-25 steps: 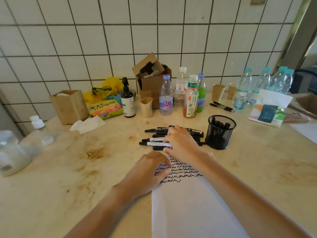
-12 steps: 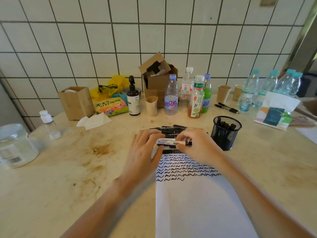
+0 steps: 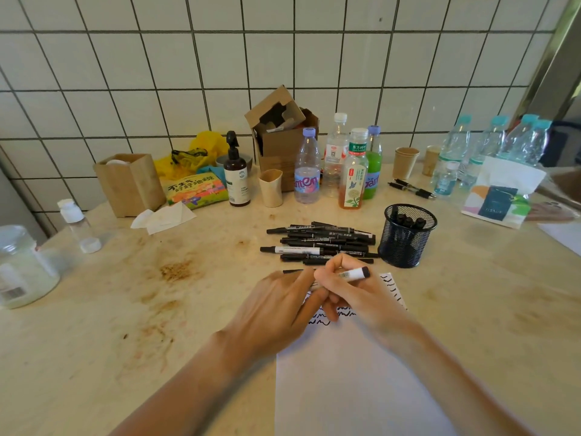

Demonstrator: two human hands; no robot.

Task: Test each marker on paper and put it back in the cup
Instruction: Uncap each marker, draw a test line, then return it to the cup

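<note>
Marker (image 3: 352, 274) in the right hand (image 3: 361, 297), and I see it well: a white barrel with a printed barcode and a black end that points up and to the right, toward the cup. The right grip is clenched round that barrel, thumb and curled fingers pinching it just above the paper (image 3: 361, 372). Its writing end is hidden behind the fingers, so I cannot tell whether the tip touches the sheet. The left hand (image 3: 276, 313) lies beside it with fingers fairly straight, resting on the sheet's upper left edge and touching the right hand's fingers; whether it holds a cap I cannot tell.

On the white sheet, rows of black wavy test lines peek out around both hands, at the top right corner and just below the fingers. The lower part of the sheet is unmarked.

Behind the hands a loose pile of markers (image 3: 320, 243) lies flat on the counter (image 3: 125, 309), mostly black-bodied, one with a white label band. Just right of the pile stands the cup (image 3: 405, 243), a black wire-mesh holder, upright, with several black marker ends showing over its rim.

Further back, drink bottles (image 3: 353, 171) stand before a cardboard box (image 3: 279, 143).
</note>
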